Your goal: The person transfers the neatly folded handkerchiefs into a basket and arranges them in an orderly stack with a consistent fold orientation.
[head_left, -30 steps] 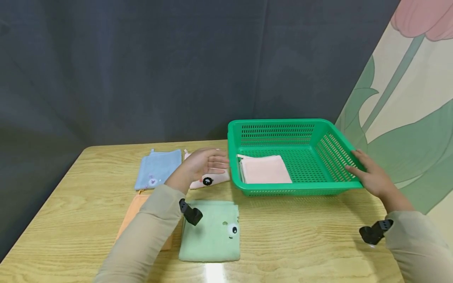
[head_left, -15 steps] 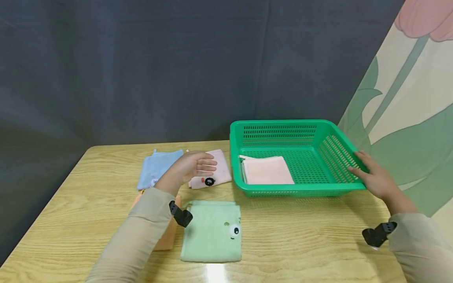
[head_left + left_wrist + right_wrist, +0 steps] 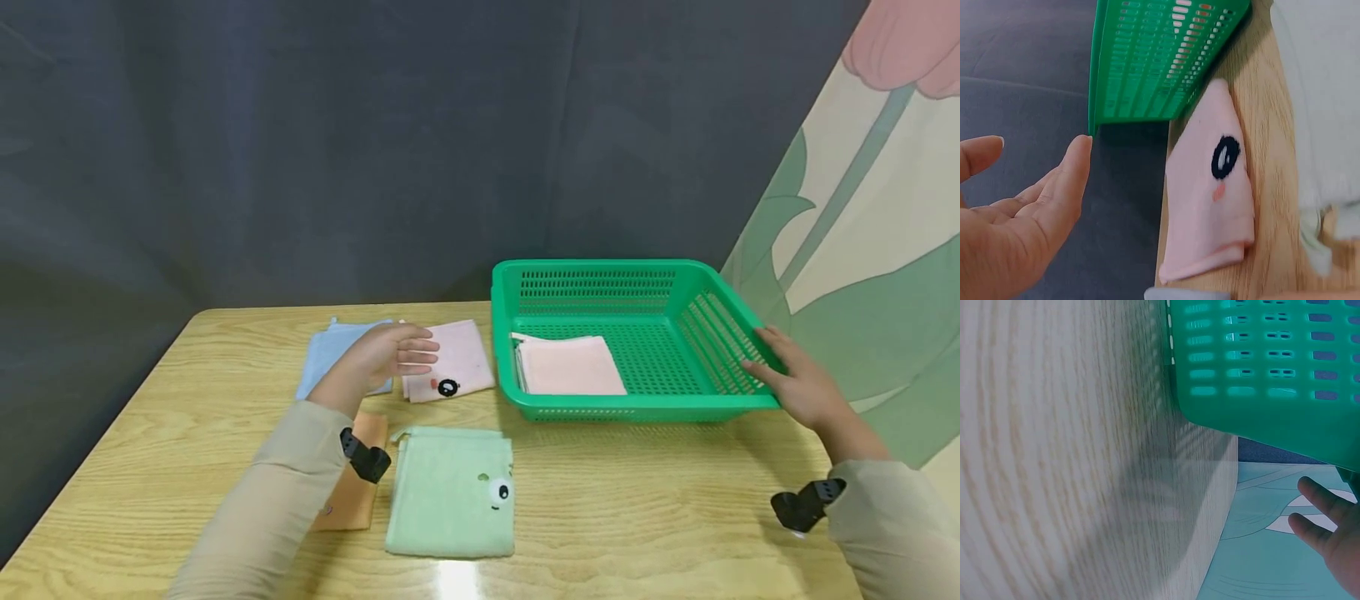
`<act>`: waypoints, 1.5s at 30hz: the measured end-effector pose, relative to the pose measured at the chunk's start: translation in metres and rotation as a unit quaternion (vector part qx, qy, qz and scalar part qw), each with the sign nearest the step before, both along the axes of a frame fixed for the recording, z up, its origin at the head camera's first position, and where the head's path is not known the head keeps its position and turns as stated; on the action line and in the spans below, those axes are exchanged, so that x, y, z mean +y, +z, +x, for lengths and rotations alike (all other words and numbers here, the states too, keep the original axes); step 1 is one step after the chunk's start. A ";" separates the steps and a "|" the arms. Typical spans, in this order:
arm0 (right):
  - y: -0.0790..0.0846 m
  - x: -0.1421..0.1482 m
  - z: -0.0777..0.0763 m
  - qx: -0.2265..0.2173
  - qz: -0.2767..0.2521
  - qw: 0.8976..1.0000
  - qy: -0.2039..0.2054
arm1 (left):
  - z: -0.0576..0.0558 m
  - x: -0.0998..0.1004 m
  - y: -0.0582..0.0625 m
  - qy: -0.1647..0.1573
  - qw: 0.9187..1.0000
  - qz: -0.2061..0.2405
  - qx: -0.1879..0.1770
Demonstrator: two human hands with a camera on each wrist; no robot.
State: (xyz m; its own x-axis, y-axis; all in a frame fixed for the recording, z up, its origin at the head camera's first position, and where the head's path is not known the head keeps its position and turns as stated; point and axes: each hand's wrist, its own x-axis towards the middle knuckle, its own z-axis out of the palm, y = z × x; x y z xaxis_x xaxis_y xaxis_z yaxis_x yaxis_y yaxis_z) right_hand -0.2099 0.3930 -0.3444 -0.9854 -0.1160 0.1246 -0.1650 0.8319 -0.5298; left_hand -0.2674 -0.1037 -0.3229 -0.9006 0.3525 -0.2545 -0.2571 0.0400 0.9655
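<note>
My left hand, fingers extended, hovers with nothing in it above the blue washcloth and beside the pink washcloth. The pink one has a black embroidered eye and lies folded against the left side of the green plastic basket. My right hand holds the basket's right rim near the front corner, thumb over the inside; in the right wrist view two fingers extend below the rim. Inside the basket, at front left, lies a folded pale pink washcloth.
In front of the left hand lie a folded green washcloth with an embroidered eye and an orange washcloth, partly hidden by the left sleeve. The wooden table ends at a dark curtain behind and a flower-patterned wall at right.
My left hand has drawn back leftward from the basket's edge, uncovering more of the pink washcloth. The right hand stays on the rim; the view has shifted slightly.
</note>
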 end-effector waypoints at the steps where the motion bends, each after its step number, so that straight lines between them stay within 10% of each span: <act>1: 0.000 0.000 0.000 0.000 0.000 1.000 0.001 | 0.000 -0.002 -0.001 0.002 1.000 -0.002 0.001; 45: -0.007 0.006 -0.003 0.005 0.022 1.000 0.021 | 0.007 -0.103 -0.017 0.099 0.983 -0.152 -0.004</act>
State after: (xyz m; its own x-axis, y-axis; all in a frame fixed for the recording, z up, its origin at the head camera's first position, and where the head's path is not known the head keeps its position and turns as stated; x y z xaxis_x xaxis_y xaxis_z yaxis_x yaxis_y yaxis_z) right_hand -0.2129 0.3991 -0.3510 -0.9784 -0.1626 0.1278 -0.2048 0.8471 -0.4904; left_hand -0.2609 -0.2069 -0.3402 -0.9412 0.0756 -0.3292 -0.2976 0.2753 0.9141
